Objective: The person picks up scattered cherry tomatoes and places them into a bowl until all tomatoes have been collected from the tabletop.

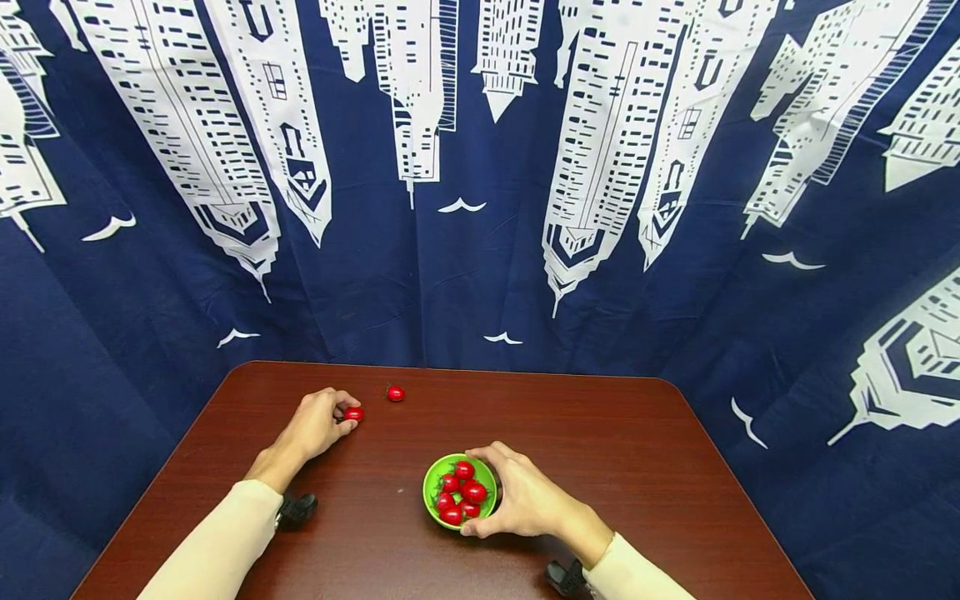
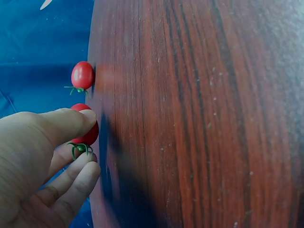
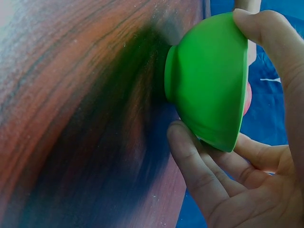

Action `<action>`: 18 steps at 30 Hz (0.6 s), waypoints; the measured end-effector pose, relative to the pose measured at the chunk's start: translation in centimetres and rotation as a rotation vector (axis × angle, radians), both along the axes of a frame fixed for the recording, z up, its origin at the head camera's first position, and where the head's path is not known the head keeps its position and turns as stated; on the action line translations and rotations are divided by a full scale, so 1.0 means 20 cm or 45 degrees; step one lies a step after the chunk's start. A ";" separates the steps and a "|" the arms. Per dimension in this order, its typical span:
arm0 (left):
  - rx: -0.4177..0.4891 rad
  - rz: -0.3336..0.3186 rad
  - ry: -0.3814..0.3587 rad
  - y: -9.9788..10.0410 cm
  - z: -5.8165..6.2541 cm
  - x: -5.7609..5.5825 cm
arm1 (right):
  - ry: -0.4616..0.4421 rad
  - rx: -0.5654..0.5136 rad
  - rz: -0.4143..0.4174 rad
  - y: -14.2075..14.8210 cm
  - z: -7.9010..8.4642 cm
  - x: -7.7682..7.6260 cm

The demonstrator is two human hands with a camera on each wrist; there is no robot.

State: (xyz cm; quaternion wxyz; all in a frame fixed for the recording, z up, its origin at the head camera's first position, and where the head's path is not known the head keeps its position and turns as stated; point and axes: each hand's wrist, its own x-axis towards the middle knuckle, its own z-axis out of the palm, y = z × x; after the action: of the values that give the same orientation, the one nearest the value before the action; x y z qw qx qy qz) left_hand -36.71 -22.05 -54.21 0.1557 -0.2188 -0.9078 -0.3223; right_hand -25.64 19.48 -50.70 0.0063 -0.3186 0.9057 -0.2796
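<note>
My left hand [image 1: 311, 427] pinches a red cherry tomato [image 1: 353, 414] near the table's far left. In the left wrist view, the thumb lies across that tomato, whose green stalk points toward the other fingers. A second cherry tomato [image 1: 396, 393] lies just beyond it, untouched. With the thumb at one side of the rim and fingers at the other, my right hand [image 1: 528, 498] holds a small green bowl [image 3: 209, 76]. Inside the bowl are several cherry tomatoes [image 1: 473, 492] with green stalks. The bowl is upright, its foot at the tabletop.
The dark red-brown wooden table [image 1: 585, 425] has rounded far corners. Behind and beside it hangs a navy cloth [image 1: 375, 283] printed with white buildings and birds. A black wrist device [image 1: 297, 509] sits at the left sleeve.
</note>
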 end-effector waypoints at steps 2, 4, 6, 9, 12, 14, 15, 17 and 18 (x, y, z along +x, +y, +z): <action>-0.019 0.043 -0.034 0.03 0.04 0.03 | 0.003 -0.001 0.001 0.00 0.00 0.00; -0.041 0.072 -0.054 0.04 0.06 0.05 | 0.005 -0.006 0.003 0.00 0.00 0.00; -0.068 0.090 -0.085 0.07 0.09 0.08 | 0.008 -0.010 0.007 0.00 -0.01 0.00; -0.091 0.088 -0.087 0.09 0.10 0.11 | 0.009 -0.011 0.015 0.00 -0.01 -0.01; -0.095 0.080 -0.075 0.10 0.12 0.14 | 0.004 -0.011 0.025 -0.01 -0.01 -0.01; -0.099 0.075 -0.061 0.11 0.14 0.16 | 0.001 -0.013 0.029 -0.01 -0.01 -0.01; -0.102 0.072 -0.053 0.12 0.14 0.16 | 0.000 -0.013 0.029 -0.01 -0.01 -0.02; -0.108 0.058 -0.033 0.13 0.16 0.18 | 0.001 -0.014 0.029 -0.01 0.00 -0.02; -0.113 0.051 -0.021 0.13 0.17 0.18 | 0.002 -0.015 0.030 -0.01 0.00 -0.02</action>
State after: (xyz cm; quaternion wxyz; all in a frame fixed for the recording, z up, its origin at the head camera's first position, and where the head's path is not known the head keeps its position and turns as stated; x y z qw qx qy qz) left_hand -33.11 -19.41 -50.88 0.1448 -0.2045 -0.9266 -0.2804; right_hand -25.99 19.24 -50.76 0.0068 -0.3295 0.9002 -0.2846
